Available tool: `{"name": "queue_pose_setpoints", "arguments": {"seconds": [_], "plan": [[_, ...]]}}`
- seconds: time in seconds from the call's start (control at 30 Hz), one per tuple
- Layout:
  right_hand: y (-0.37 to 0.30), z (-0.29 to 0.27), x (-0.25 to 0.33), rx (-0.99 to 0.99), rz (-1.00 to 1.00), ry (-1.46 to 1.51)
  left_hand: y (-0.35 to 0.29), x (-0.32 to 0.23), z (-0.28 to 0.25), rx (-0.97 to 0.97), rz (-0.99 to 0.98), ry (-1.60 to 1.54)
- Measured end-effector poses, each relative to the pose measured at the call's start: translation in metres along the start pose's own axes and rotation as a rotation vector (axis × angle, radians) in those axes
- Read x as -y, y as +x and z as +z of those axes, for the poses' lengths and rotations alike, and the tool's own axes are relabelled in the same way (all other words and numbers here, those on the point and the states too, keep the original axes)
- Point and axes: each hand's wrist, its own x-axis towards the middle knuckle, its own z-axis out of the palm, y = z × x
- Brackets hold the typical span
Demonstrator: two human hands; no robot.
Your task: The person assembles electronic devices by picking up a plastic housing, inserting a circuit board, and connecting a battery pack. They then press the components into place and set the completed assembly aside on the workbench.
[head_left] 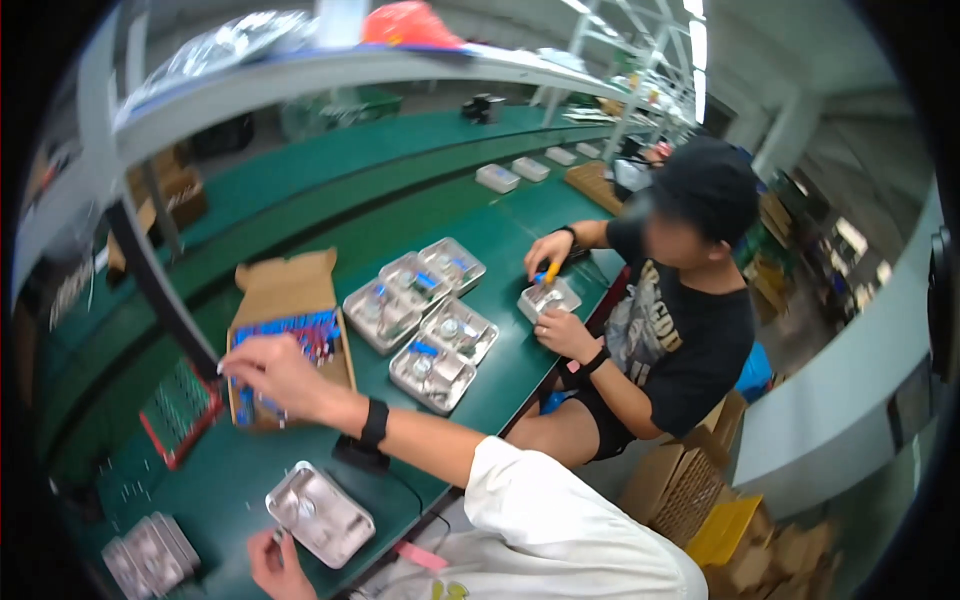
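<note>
My right hand (272,378) reaches over an open cardboard box (285,282) that holds blue and red small parts (318,335). Its fingertips are pinched together at the box's left side, with a tiny pale bit showing there, too small to name. Near the lower edge, my left hand (275,568) has thumb and finger closed at the corner of a shallow silver metal housing (335,520). Something small and greyish shows between them; I cannot make out what. A round fitting (303,510) sits inside this housing.
A red-edged rack of green boards (180,412) stands left of the box. Several filled silver housings (432,375) lie beyond, and stacked ones (150,555) at lower left. A co-worker (680,300) at right handles another housing (550,298). A metal post (160,285) rises at left.
</note>
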Motion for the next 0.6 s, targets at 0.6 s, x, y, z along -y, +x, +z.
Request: {"name": "queue_pose_setpoints", "arguments": {"seconds": [0.6], "plan": [[-0.051, -0.034, 0.117, 0.092, 0.258, 0.598, 0.018, 0.02, -0.01, 0.093, 0.035, 0.002]]}}
